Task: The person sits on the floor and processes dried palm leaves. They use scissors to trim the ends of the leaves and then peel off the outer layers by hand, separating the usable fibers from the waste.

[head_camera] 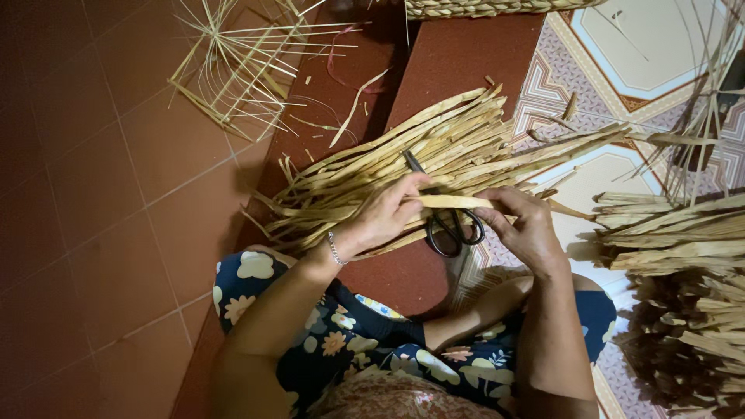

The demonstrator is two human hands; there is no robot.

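At the far left, a half-woven frame of thin splints [233, 66] lies on the red floor tiles [101, 217], its ends loose, so the weaving looks unfinished. A large bundle of dried straw strips [434, 147] is spread ahead of the knees, apparently unsorted. One flat strip [454, 202] is pinched by the left hand [380, 217], grip closed on it, and by the right hand [528, 229] likewise. Black scissors [450, 229] lie beneath. More strips [675, 233] are piled at the right.

Navy floral garment [341, 341], silver bracelet [334, 249], bare forearms.
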